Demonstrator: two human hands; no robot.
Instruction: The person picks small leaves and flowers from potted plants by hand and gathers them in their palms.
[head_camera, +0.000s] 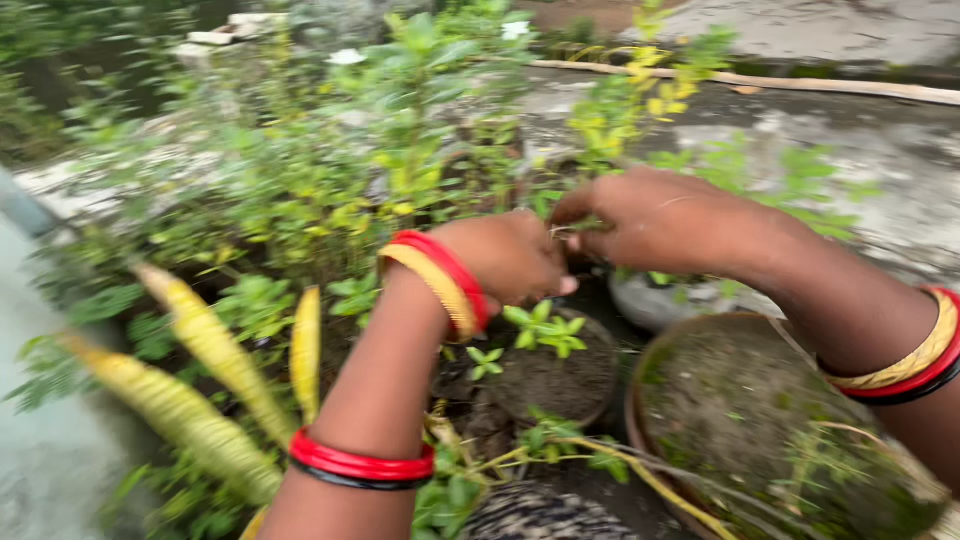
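My left hand (510, 255) and my right hand (655, 218) meet above a small dark pot (550, 380) with a green seedling (543, 330). Both hands have their fingers curled together around something thin and pale, like a thread or a stem; the blur hides what it is. Red and gold bangles (445, 280) sit on my left wrist, and a red bangle (360, 465) lower on that forearm. Similar bangles (915, 360) ring my right forearm.
A large round clay pot (770, 430) with mossy soil stands at the lower right. Leafy shrubs (330, 170) fill the back and left, with yellowed fronds (200, 380) at the lower left. A grey concrete floor (880, 160) and a long pale pole (800, 82) lie behind.
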